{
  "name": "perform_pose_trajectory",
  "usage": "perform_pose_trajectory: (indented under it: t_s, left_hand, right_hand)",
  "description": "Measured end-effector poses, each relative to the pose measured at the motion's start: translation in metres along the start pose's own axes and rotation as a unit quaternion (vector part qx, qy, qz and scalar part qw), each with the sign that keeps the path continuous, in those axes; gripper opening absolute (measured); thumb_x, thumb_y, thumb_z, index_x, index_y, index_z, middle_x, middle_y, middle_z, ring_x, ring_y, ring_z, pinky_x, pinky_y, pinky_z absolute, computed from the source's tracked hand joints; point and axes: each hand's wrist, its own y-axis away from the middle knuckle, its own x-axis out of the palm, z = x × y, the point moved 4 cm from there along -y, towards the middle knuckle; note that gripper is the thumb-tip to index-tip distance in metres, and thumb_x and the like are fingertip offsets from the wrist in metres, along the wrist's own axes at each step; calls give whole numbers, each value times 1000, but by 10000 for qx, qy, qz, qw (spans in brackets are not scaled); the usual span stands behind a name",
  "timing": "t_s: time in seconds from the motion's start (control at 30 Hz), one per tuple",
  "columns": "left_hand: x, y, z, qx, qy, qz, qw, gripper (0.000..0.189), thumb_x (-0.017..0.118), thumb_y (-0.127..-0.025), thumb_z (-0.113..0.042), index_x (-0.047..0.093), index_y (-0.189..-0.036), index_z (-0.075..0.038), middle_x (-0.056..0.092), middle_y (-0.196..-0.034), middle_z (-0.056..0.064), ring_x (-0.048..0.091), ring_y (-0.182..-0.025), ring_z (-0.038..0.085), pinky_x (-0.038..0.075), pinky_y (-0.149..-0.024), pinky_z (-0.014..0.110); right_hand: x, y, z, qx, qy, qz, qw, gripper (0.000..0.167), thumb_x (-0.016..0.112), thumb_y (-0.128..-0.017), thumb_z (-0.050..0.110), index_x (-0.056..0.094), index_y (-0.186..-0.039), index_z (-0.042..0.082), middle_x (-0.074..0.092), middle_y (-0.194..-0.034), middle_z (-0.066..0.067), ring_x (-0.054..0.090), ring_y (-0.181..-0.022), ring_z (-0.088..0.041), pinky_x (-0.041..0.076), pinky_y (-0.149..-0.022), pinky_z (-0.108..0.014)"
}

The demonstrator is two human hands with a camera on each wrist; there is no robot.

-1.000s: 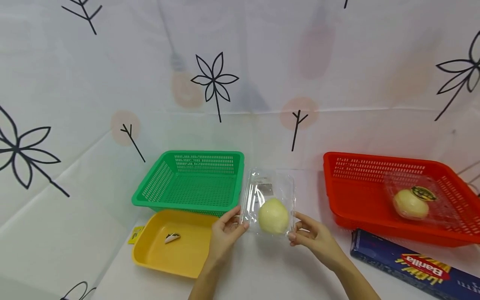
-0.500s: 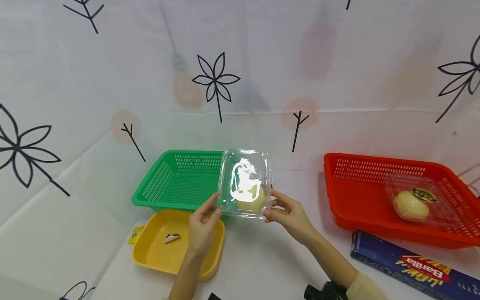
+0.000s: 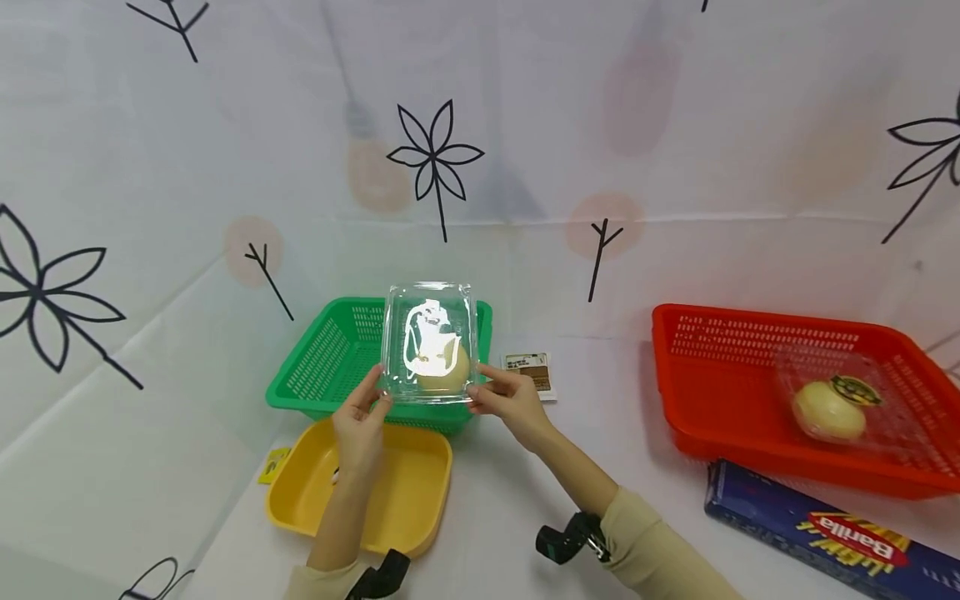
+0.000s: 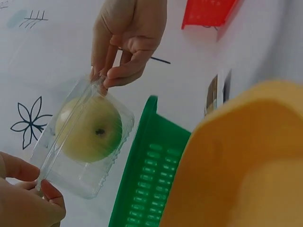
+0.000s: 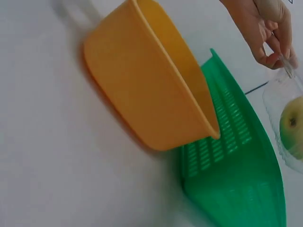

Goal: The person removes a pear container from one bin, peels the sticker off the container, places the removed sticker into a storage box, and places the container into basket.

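A clear plastic clamshell box (image 3: 397, 321) is held up over the green basket (image 3: 300, 375), one round pale yellow-green fruit (image 4: 87, 132) inside it. My left hand (image 3: 360, 433) pinches the box's lower left edge between thumb and fingers. On the opposite edge my right hand (image 3: 517, 408) pinches it the same way. The lid looks closed and reflects a bright glare in the head view. In the left wrist view the basket's perforated wall stands below and beside the box.
A yellow tub (image 3: 412, 492) stands in front of the green basket, a small item inside mostly hidden by my left arm. Behind my right hand lies a flat packet (image 3: 528, 375). At right are a red basket (image 3: 675, 400) with another boxed fruit and a blue Barilla box (image 3: 810, 521).
Both hands have carried the clamshell box left and upward, from beside the green basket to over it. The flat packet behind has come into plain view.
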Motion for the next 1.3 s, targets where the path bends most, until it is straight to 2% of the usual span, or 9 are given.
perform_pose_trajectory:
  t_s: [0.1, 0.2, 0.47, 0.6, 0.73, 0.9, 1.07, 1.2, 1.3]
  left_hand:
    - [-12, -8, 2, -17, -223, -119, 9997, 45, 50, -91, 8, 51, -134, -3, 49, -138, 10, 49, -95, 6, 41, -69, 8]
    - [-22, -17, 4, 32, -407, -193, 9990, 45, 51, -90, 8, 51, -133, -2, 51, -136, 10, 50, -92, 4, 40, -63, 10]
    - [-44, -43, 11, -152, -407, -342, 9985, 42, 51, -90, 6, 52, -132, 1, 52, -128, 12, 51, -85, 7, 45, -74, 12]
    - [-51, -53, 14, -388, -390, -385, 9977, 42, 51, -91, 5, 49, -133, 2, 51, -131, 13, 51, -93, 7, 45, -78, 12]
    - [-56, -61, 20, -506, -338, -512, 9968, 41, 52, -91, 6, 50, -132, 3, 54, -127, 14, 51, -102, 11, 46, -78, 12]
    - [-61, -68, 29, -471, -782, -678, 9935, 39, 51, -90, 5, 52, -129, 5, 53, -128, 23, 50, -110, 21, 43, -75, 9]
    - [-68, -77, 31, -287, -1834, -645, 9805, 34, 48, -88, 6, 56, -121, 9, 56, -122, 27, 52, -107, 30, 40, -70, 10]
    - [-73, -82, 29, -198, -2768, -322, 9602, 31, 49, -87, 4, 59, -116, 8, 58, -118, 28, 54, -105, 36, 47, -80, 29]
    - [-74, -83, 29, -37, -3121, -139, 9499, 29, 49, -88, 3, 61, -114, 8, 59, -115, 28, 55, -103, 39, 47, -84, 45]
  right_hand:
    - [11, -10, -4, 44, -55, 56, 10000, 48, 58, -88, -7, 43, -133, -12, 65, -91, -29, 66, -68, -9, 55, -67, -24]
    - [19, -20, -10, 229, -38, 33, 9997, 49, 59, -87, -6, 44, -134, -9, 67, -91, -25, 66, -68, -8, 55, -67, -23]
    - [37, -48, -22, 645, -154, -218, 9976, 50, 64, -85, -2, 48, -132, -6, 69, -89, -21, 67, -66, -9, 56, -70, -31]
    - [44, -59, -24, 921, 191, -333, 9950, 49, 66, -85, 1, 50, -130, -7, 69, -91, -22, 67, -65, -11, 55, -75, -38]
    - [49, -69, -28, 1218, 666, -272, 9899, 48, 66, -86, 4, 49, -129, -11, 68, -95, -25, 69, -73, -22, 52, -81, -45]
    - [56, -77, -38, 1652, 993, -190, 9811, 45, 65, -87, 6, 51, -125, -14, 67, -98, -25, 68, -84, -30, 55, -76, -38]
    - [65, -79, -47, 1900, 1101, -211, 9754, 38, 65, -87, 6, 57, -116, -16, 68, -94, -26, 68, -85, -34, 56, -67, -30]
    - [71, -79, -52, 1947, 943, -163, 9762, 44, 64, -87, 5, 50, -122, -18, 66, -97, -29, 66, -90, -37, 56, -68, -31]
    - [71, -80, -55, 1979, 844, -85, 9765, 52, 65, -87, 5, 43, -129, -17, 63, -108, -30, 65, -93, -38, 56, -70, -33]
